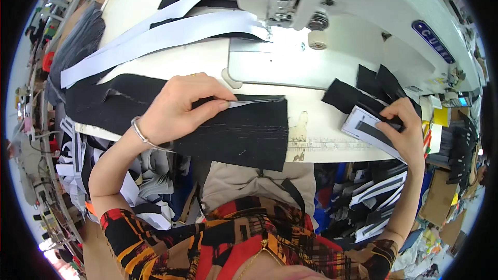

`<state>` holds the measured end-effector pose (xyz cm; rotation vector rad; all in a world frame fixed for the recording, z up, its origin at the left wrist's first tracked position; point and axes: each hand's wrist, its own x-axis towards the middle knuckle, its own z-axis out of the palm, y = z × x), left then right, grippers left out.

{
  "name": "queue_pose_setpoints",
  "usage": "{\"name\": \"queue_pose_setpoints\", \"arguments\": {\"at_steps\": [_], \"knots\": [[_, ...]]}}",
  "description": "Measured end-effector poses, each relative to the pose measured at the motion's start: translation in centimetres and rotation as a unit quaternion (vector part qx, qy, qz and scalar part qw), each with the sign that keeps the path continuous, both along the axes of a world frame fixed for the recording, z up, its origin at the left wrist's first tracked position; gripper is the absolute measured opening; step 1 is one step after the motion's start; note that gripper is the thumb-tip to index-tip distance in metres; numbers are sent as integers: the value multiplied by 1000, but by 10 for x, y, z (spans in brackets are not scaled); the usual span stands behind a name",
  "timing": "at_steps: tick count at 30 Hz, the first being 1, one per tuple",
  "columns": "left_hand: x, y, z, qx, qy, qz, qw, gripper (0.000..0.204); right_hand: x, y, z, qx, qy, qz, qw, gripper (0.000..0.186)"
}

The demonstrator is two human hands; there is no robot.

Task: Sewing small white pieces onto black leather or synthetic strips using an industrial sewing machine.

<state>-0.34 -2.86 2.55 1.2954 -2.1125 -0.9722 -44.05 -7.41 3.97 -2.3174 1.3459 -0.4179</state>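
A long piece of black fabric lies across the front of the sewing table, its right end near the table edge. My left hand pinches the folded upper edge of this fabric, where a thin pale strip shows along the fold. At the right, my right hand grips a small black fabric piece with a white backing between thumb and fingers. Beside it lie more black fabric pieces, partly behind that hand. A white sewing machine stands beyond both hands, with its needle area at top centre.
White strips with black fabric run from the needle area toward the left. A grey fabric stack sits at the far left edge. Below the table are bundles of cut pieces on the right and more scraps on the left.
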Motion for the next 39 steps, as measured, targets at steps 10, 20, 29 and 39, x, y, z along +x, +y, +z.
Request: {"name": "queue_pose_setpoints", "arguments": {"at_steps": [10, 20, 29, 39], "knots": [[-5, 18, -2, -191, -95, 12, 977, 12, 30, 27, 5, -53, 112, 20, 992, 44], [6, 19, -3, -1, 49, -32, 998, 9, 73, 38, 35, -177, 10, 61, 982, 40], [-10, 38, -4, -174, -52, -23, 983, 10, 269, -25, -45, -400, 10, 209, 892, 15], [10, 19, 19, 122, 112, 57, 984, 14, 142, -32, -30, -199, -62, 120, 971, 27]]}}
